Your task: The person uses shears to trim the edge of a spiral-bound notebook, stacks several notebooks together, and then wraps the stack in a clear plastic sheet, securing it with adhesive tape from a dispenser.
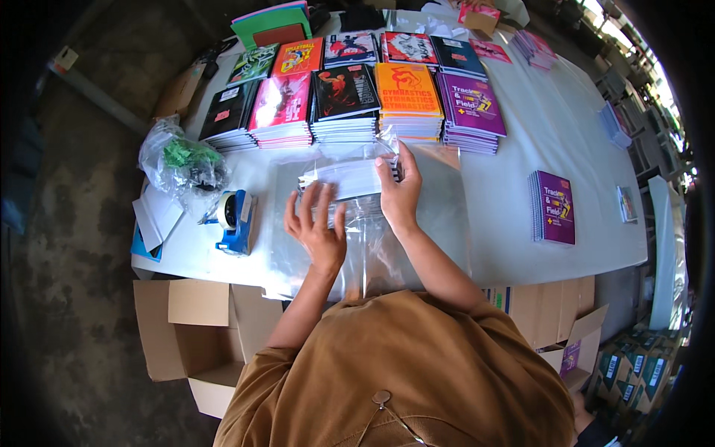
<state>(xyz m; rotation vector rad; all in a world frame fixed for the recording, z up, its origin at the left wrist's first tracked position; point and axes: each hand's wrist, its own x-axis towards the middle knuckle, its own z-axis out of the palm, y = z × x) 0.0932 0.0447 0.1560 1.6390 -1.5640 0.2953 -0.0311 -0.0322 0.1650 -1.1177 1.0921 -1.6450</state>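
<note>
A white-paged spiral-bound notebook [350, 179], or a small stack of them, is tilted up in front of me. Clear plastic film [439, 216] lies in a wide sheet beneath it, and some shows above its top edge. My right hand [401, 190] grips its right end, thumb on the near side and fingers behind by the dark spiral binding. Just below its left end is my left hand [316, 223], fingers spread and slightly blurred; whether the fingertips touch the notebook I cannot tell.
Two rows of notebook stacks [408, 100] line the far side of the white table [536, 97]. A blue tape dispenser [237, 223] and a plastic bag [179, 156] stand left. Purple notebooks [553, 208] lie right. Open cardboard boxes [201, 335] sit below the near edge.
</note>
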